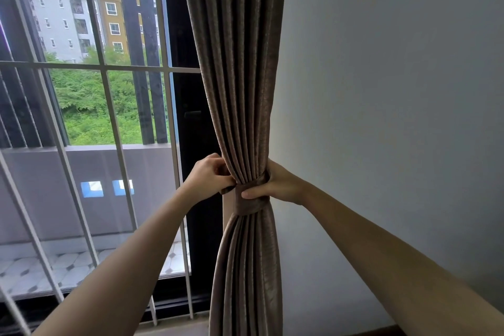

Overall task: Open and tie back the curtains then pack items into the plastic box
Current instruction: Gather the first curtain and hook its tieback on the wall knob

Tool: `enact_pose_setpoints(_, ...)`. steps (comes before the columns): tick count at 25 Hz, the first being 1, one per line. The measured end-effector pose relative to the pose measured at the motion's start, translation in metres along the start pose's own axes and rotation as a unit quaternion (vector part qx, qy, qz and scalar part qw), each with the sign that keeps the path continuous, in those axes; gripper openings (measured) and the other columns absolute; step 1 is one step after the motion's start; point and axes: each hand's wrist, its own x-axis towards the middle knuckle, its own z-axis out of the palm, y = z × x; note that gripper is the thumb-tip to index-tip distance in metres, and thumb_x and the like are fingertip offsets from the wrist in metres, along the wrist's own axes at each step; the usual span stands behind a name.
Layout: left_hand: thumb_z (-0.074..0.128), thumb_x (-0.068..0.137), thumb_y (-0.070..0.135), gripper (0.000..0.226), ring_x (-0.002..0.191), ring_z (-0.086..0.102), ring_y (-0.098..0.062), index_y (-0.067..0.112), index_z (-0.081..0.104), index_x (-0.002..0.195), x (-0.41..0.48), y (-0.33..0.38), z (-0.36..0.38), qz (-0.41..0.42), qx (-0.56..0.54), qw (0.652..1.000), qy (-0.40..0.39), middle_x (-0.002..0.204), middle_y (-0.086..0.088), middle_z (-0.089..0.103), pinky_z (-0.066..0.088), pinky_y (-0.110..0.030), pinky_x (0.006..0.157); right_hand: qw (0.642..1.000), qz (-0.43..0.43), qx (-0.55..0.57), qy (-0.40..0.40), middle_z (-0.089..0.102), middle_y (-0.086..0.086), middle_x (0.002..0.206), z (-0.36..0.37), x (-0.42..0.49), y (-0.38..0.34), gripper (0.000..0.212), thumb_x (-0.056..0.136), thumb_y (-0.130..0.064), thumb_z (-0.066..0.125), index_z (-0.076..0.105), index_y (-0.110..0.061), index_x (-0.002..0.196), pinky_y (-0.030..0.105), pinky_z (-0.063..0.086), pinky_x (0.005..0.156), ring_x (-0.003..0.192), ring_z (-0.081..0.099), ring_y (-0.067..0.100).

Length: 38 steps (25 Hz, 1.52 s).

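A brown pleated curtain point(240, 63) hangs gathered at the right edge of the window, pinched in at waist height by a matching brown tie-back band point(249, 203). My left hand point(208, 179) grips the band's end and the curtain's left edge with curled fingers. On the curtain's right side, my right hand point(278, 185) wraps around the bundle, its thumb pressed on the front of the band. The plastic box is out of view.
A glass door with white metal bars point(106, 106) fills the left, with a dark door frame point(191, 128) next to the curtain. A tiled balcony floor point(41, 270) lies outside. A plain grey wall point(395, 90) stands to the right.
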Motion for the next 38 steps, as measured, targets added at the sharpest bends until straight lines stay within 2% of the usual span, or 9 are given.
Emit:
enact_pose_setpoints(6,0.069,0.062,0.047,0.042,0.089,0.069,-0.021,0.024,0.072,0.097,0.001,-0.002,-0.027,-0.010,-0.033,0.992,-0.125,0.092,-0.005,0.073,0.052,-0.046,0.091,1.000,0.011,-0.006,0.001,0.056,0.002,0.125,0.000,-0.001,0.000,0.071,0.074,-0.009,0.077,0.041,-0.017,0.136,0.033,0.048,0.099,0.116,0.054,0.018)
enact_pose_setpoints(10,0.067,0.080,0.038,0.036,0.082,0.065,-0.015,0.030,0.062,0.114,0.002,0.001,-0.032,-0.034,0.105,0.986,-0.122,0.090,0.002,0.068,0.051,-0.025,0.075,1.000,0.009,-0.006,0.007,0.055,0.004,0.127,0.003,-0.001,-0.001,0.071,0.074,-0.009,0.077,0.041,-0.016,0.135,0.033,0.048,0.098,0.116,0.054,0.019)
enact_pose_setpoints(14,0.069,0.078,0.022,0.038,0.079,0.056,-0.018,0.026,0.063,0.115,0.003,0.013,-0.030,0.004,0.282,0.956,-0.079,0.083,0.005,0.056,0.044,-0.027,0.069,1.000,0.010,-0.002,0.020,0.056,0.004,0.127,0.005,-0.002,-0.003,0.070,0.074,-0.008,0.078,0.041,-0.019,0.132,0.036,0.047,0.100,0.117,0.054,0.020)
enact_pose_setpoints(17,0.072,0.063,0.021,0.042,0.095,0.064,-0.029,0.020,0.068,0.105,0.006,0.006,-0.031,-0.074,0.023,0.989,-0.126,0.097,-0.007,0.069,0.053,-0.040,0.085,1.000,0.012,0.010,0.025,0.054,0.004,0.129,0.004,-0.004,-0.003,0.073,0.073,-0.006,0.078,0.039,-0.020,0.133,0.036,0.046,0.101,0.118,0.053,0.020)
enact_pose_setpoints(21,0.068,0.069,0.032,0.044,0.101,0.063,-0.035,0.013,0.066,0.108,0.013,-0.002,-0.029,-0.153,-0.191,0.961,-0.127,0.114,-0.021,0.065,0.048,-0.044,0.093,1.000,0.019,0.006,0.020,0.051,0.003,0.132,0.002,-0.003,0.000,0.080,0.071,-0.009,0.080,0.035,-0.021,0.136,0.039,0.045,0.103,0.120,0.051,0.019)
enact_pose_setpoints(28,0.062,0.088,0.008,0.009,0.084,0.060,-0.010,0.017,0.063,0.090,0.025,0.012,-0.022,-0.017,-0.004,0.999,-0.051,0.083,0.009,0.063,0.047,-0.016,0.075,1.000,0.017,0.001,0.025,0.054,-0.006,0.129,-0.002,0.000,0.006,0.082,0.068,-0.016,0.083,0.037,-0.029,0.134,0.034,0.047,0.100,0.118,0.053,0.013)
enact_pose_setpoints(31,0.061,0.085,-0.003,0.013,0.083,0.061,-0.019,0.009,0.060,0.088,0.017,0.002,-0.004,0.008,0.072,0.997,-0.014,0.075,0.010,0.052,0.047,-0.022,0.073,0.999,0.026,-0.018,0.030,0.055,-0.008,0.124,0.005,-0.001,0.013,0.079,0.069,-0.026,0.083,0.038,-0.026,0.134,0.032,0.049,0.098,0.115,0.055,0.014)
enact_pose_setpoints(33,0.063,0.085,0.001,0.017,0.085,0.060,-0.019,0.007,0.063,0.100,0.012,-0.009,0.001,0.050,0.125,0.991,-0.005,0.083,0.005,0.058,0.050,-0.032,0.081,0.998,0.035,-0.032,0.029,0.054,-0.012,0.120,0.007,-0.001,0.015,0.078,0.071,-0.034,0.081,0.038,-0.025,0.135,0.030,0.050,0.096,0.113,0.055,0.013)
enact_pose_setpoints(38,0.069,0.082,0.025,0.022,0.067,0.056,-0.007,0.017,0.069,0.102,0.013,-0.005,-0.023,0.057,0.209,0.976,0.000,0.076,0.009,0.057,0.039,-0.019,0.058,0.997,0.042,-0.039,0.048,0.053,-0.004,0.128,0.008,-0.003,0.022,0.084,0.066,-0.047,0.080,0.036,-0.029,0.136,0.032,0.051,0.094,0.113,0.055,0.015)
